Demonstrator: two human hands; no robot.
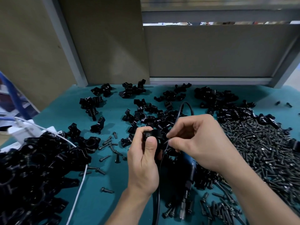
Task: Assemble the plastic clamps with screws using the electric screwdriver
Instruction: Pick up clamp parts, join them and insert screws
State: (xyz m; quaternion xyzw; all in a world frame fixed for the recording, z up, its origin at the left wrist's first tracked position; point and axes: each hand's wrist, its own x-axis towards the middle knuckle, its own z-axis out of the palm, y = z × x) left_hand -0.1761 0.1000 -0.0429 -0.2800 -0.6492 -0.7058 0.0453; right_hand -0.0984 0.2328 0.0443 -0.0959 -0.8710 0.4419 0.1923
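My left hand (143,161) grips a black plastic clamp (156,135) at the centre, thumb pressed on its near face. My right hand (199,142) pinches a black screw (167,141) right against the clamp's right side. The blue electric screwdriver (190,172) lies on the teal mat below my hands, its bit (182,210) pointing toward me. Its black cable (159,176) runs between my hands and loops away behind them.
A big heap of black screws (259,151) covers the right side. Assembled clamps (32,168) are piled at the near left, crossed by a white cable (79,189). Loose clamp halves (133,91) are scattered across the back of the teal mat (105,200). Grey panels wall the rear.
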